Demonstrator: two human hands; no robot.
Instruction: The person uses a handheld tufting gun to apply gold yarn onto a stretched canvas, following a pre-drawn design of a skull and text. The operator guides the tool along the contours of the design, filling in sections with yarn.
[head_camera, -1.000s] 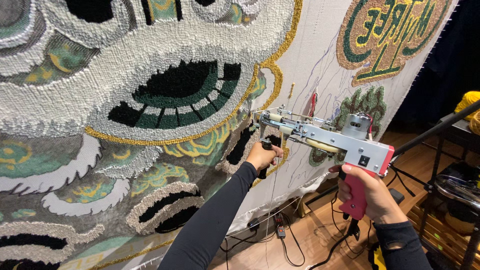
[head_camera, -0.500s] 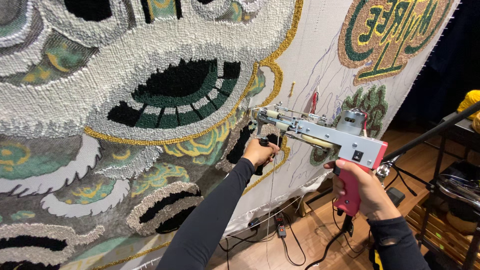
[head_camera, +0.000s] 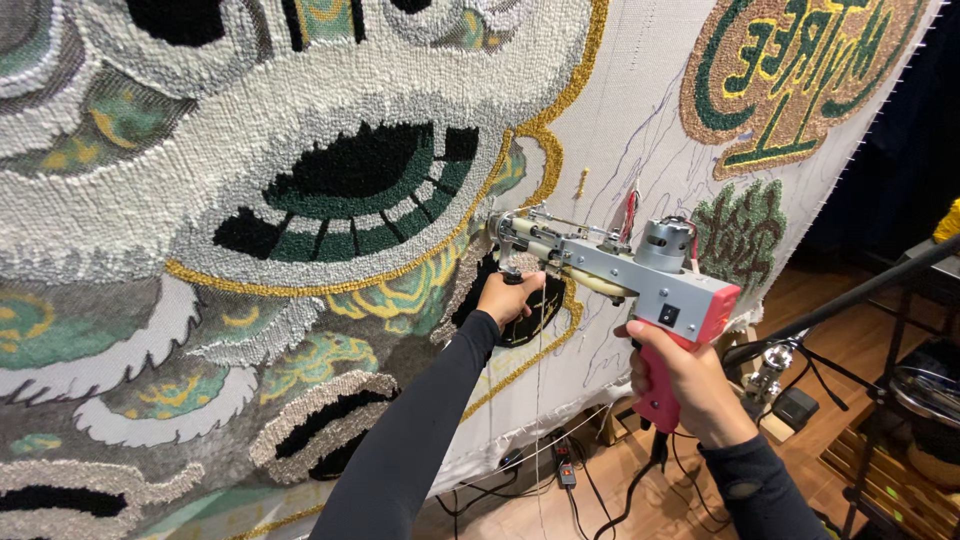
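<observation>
Grey metal and pink plastic make up the tufting gun (head_camera: 625, 275), which sits in the middle of the view with its tip pressed on the big hanging rug cloth (head_camera: 640, 130). The right hand (head_camera: 685, 380) is clamped around the pink grip at the near right. The left hand (head_camera: 508, 298) is clamped on the small front handle under the tip, right against the cloth. A thin yarn strand (head_camera: 540, 400) hangs down from the gun. Fluffy white, green, black and gold shapes fill the cloth to the left. At the far upper right is a round green and gold patch (head_camera: 790, 75). Below, on the wooden floor (head_camera: 830, 330), lie black cables (head_camera: 600, 495). A dark metal stand (head_camera: 850, 300) leans at the right.
</observation>
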